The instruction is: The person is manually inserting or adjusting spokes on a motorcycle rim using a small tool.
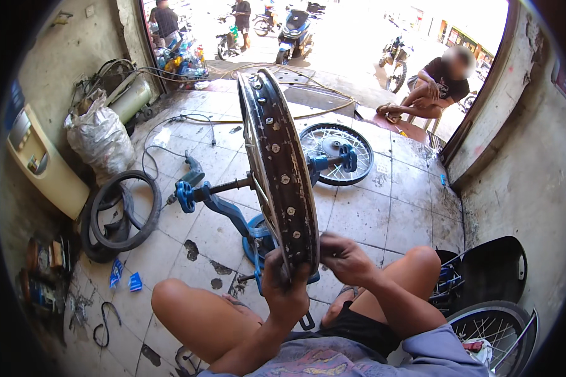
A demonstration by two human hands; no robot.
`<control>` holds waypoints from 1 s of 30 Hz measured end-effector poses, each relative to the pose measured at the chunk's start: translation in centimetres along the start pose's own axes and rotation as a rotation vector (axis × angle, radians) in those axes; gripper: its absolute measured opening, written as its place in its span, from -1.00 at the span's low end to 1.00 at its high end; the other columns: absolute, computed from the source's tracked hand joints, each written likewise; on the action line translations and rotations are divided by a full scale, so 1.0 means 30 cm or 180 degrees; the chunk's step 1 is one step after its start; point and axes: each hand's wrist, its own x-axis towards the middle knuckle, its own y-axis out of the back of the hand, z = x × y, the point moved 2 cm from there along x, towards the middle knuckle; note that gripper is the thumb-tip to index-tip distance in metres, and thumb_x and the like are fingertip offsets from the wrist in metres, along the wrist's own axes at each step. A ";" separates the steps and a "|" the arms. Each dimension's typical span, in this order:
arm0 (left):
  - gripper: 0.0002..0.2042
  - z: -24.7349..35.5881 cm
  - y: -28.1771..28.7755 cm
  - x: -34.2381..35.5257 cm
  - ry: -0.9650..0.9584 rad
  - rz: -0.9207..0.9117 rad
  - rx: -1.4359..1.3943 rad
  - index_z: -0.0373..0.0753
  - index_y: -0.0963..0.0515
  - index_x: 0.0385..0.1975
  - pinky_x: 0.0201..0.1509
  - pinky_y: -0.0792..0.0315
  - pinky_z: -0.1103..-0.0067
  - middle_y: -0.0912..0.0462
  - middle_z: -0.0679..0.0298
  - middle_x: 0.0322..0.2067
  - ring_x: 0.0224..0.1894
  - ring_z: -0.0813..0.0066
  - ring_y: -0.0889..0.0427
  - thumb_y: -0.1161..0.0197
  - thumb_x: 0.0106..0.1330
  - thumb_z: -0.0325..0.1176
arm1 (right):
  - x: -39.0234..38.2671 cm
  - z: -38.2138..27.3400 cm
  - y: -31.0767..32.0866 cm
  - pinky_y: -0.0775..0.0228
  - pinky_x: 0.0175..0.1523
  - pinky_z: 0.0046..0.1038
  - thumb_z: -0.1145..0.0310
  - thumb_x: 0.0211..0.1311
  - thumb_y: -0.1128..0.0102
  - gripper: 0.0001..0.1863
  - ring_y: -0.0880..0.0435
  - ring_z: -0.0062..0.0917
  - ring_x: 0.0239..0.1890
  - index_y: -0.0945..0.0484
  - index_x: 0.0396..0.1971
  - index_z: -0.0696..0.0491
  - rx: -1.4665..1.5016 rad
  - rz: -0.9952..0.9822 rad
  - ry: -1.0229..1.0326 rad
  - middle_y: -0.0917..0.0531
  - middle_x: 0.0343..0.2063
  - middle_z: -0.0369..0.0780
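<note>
A spoked motorcycle wheel rim point(285, 179), black and worn with nipple heads around its inner channel, stands upright in front of me without a tyre. Its axle sits across a blue truing stand point(227, 210) with round knobs at the ends. My left hand point(283, 284) grips the near bottom edge of the rim, thumb and fingers around it. Just right of the rim, by the spokes, my right hand point(346, 257) has its fingers curled together and slightly blurred. What it pinches, if anything, is hidden.
Tyres point(122, 213) lie on the left floor near a blue power drill point(194, 171). Another spoked wheel point(335, 151) lies behind the stand. Cables, a white sack point(100, 138) and an air tank point(129, 97) are at the back left. A seated person point(443, 85) is at the doorway.
</note>
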 end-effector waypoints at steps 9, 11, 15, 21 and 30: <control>-0.76 -0.001 0.003 -0.004 -0.0148 -0.0065 0.0131 -0.33 -0.46 -0.09 -0.04 -0.43 0.62 -0.54 0.25 -0.17 -0.14 0.54 -0.54 -0.33 0.32 -0.51 | -0.019 0.031 0.004 -0.39 -0.12 -0.39 0.37 0.23 -0.32 -0.78 -0.52 -0.43 -0.23 -0.69 -0.13 0.03 -0.0517 0.0372 0.0402 -0.54 -0.40 -0.26; -0.77 -0.003 0.007 -0.003 -0.0137 -0.0039 0.0190 -0.33 -0.46 -0.11 -0.05 -0.44 0.62 -0.55 0.25 -0.17 -0.15 0.54 -0.54 -0.33 0.32 -0.52 | 0.027 -0.030 0.011 -0.39 -0.08 -0.38 0.34 0.27 -0.32 -0.79 -0.53 -0.44 -0.21 -0.69 -0.13 0.04 -0.0241 0.0038 -0.0094 -0.52 -0.38 -0.26; -0.77 -0.003 0.027 -0.014 -0.0079 0.0192 -0.0232 -0.34 -0.47 -0.08 -0.06 -0.46 0.62 -0.56 0.24 -0.15 -0.13 0.53 -0.57 -0.31 0.32 -0.55 | -0.019 -0.359 -0.014 -0.30 -0.11 -0.32 0.36 0.03 -0.38 -0.83 -0.48 -0.39 -0.22 -0.66 -0.34 0.01 -0.3572 0.0539 0.1827 -0.51 -0.40 -0.26; -0.73 0.023 -0.013 -0.003 0.0069 -0.0022 -0.0181 -0.34 -0.46 -0.05 -0.05 -0.47 0.61 -0.56 0.25 -0.16 -0.12 0.55 -0.57 -0.33 0.30 -0.56 | 0.011 -0.041 0.016 -0.35 -0.06 -0.31 0.35 0.25 -0.28 -0.82 -0.50 -0.28 -0.22 -0.70 -0.16 -0.04 -0.0995 0.0355 0.0341 -0.54 -0.36 -0.18; -0.73 -0.008 -0.006 -0.008 -0.0049 -0.0008 -0.0037 -0.33 -0.44 -0.01 -0.02 -0.47 0.59 -0.60 0.23 -0.16 -0.13 0.56 -0.58 -0.29 0.35 -0.52 | 0.004 -0.002 -0.011 -0.36 -0.12 -0.34 0.42 0.29 -0.27 -0.79 -0.48 -0.30 -0.26 -0.67 -0.10 0.09 0.0652 -0.0063 0.0075 -0.54 -0.35 -0.16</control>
